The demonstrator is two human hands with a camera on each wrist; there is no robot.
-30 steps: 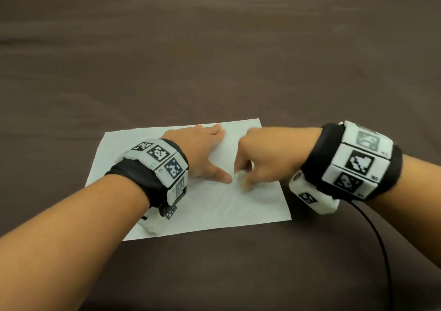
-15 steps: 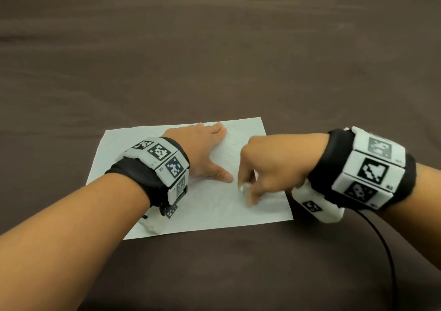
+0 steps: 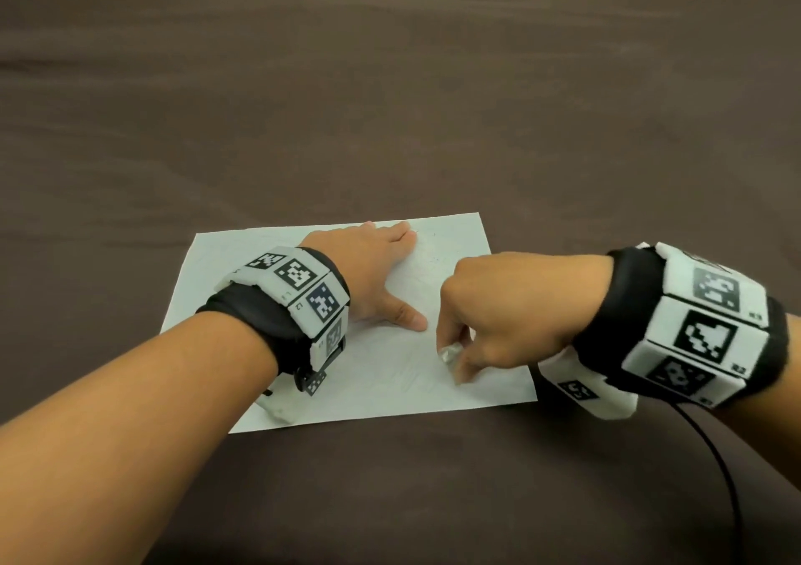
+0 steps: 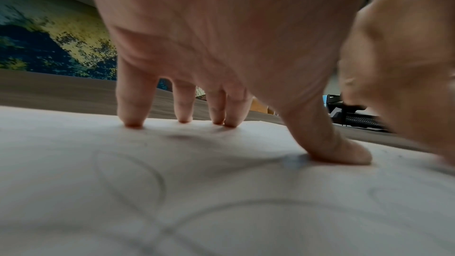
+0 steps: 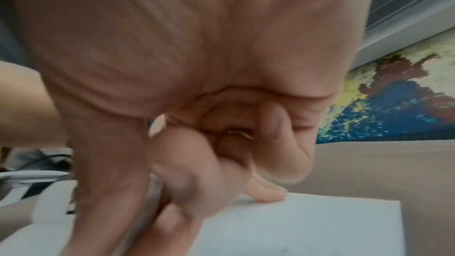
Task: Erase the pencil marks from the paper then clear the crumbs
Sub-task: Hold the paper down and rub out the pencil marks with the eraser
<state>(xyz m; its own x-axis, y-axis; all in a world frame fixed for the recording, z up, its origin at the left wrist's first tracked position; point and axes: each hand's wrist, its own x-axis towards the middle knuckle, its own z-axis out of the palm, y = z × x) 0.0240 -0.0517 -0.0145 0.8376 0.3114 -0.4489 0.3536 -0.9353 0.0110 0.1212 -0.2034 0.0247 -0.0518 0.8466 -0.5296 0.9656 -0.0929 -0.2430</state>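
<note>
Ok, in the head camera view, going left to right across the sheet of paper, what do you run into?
Left wrist band → left hand, pressed flat on the paper → eraser, pinched by the right hand → right wrist band, just beyond the paper's right edge.
</note>
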